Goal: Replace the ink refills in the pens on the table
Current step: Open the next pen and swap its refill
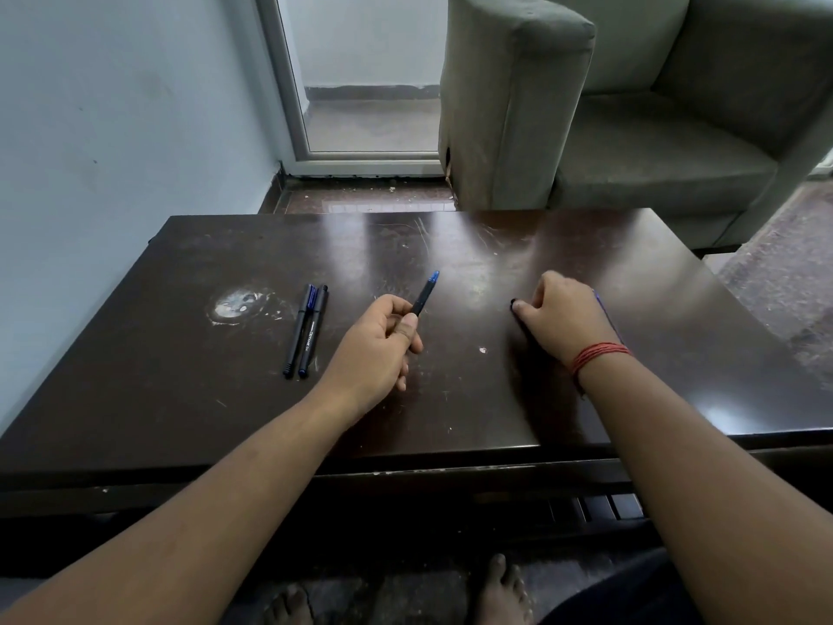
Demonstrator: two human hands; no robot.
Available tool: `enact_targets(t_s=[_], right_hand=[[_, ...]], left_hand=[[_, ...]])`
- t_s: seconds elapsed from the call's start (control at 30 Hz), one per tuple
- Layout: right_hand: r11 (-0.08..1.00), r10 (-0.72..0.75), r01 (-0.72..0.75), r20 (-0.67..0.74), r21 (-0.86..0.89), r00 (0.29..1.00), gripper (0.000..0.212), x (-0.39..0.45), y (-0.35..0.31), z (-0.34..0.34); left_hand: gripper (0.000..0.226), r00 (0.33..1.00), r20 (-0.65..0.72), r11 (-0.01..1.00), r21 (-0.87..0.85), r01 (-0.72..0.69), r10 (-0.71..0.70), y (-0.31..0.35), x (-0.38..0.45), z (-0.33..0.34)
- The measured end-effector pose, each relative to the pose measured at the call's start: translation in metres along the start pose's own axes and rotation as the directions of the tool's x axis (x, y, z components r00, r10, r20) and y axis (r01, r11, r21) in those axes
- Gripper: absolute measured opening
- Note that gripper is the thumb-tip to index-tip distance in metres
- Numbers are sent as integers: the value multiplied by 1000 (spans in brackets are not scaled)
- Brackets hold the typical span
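Pen part (426, 294) with a blue tip sits pinched in your left hand (376, 349); your right hand (563, 322) curls round a dark piece on the counter (450, 399); two pens (306, 331) lie left.

Two hands over a dark table (450, 245), pens in play.

Left hand (376, 349) pinching a black pen part with blue tip (426, 293), angled up and away. Right hand (563, 324) curled on a dark piece (514, 304) against the tabletop, red thread (597, 356) at the wrist. 2 capped pens (306, 331) side by side at left. Grey armchair (631, 106) beyond.
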State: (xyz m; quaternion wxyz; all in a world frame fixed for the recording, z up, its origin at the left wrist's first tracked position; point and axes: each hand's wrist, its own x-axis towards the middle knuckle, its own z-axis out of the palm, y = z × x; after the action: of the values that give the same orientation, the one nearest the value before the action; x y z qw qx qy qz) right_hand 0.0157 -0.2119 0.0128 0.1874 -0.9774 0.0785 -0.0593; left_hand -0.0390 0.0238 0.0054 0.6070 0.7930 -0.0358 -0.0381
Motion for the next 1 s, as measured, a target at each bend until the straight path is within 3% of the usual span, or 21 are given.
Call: enact_targets(t_s=[0.07,0.13,0.2,0.37,0.47,0.67,0.77,0.9,1.0], right_hand=[[974,-48,60,-62,218,997,26,-6,-11,-6],[813,-126,54,85,580,988,26,-17,-27,-10],[672,-251,1,226,741,941,26,-27,-40,-8],[805,-441,201,337,558,832,20,-34,-50,-2],[815,-454,205,377,542,808,18,-35,-50,-1],[808,-472,324,211,492,856,17,-31,-58,0],[788,-510,411,110,459,853,17,-29,-62,1],[733,-569,519,-22,439,822,12,-29,-67,4],[652,-645,628,-126,424,754,5,-28,-70,3]], left_hand=[[6,989,-43,956,264,-127,143,-3,1,-2],[3,960,-36,860,455,-232,278,-3,1,-5],[5,930,1,765,569,-303,368,-3,-1,-6],[13,843,172,509,730,-457,509,-6,-2,-6],[19,822,216,449,750,-485,527,-8,0,-9],[4,893,72,621,694,-364,444,5,2,-8],[3,936,67,768,553,-323,346,7,7,-14],[13,971,103,895,377,-239,216,12,11,-23],[29,982,149,972,189,-140,113,18,9,-28]])
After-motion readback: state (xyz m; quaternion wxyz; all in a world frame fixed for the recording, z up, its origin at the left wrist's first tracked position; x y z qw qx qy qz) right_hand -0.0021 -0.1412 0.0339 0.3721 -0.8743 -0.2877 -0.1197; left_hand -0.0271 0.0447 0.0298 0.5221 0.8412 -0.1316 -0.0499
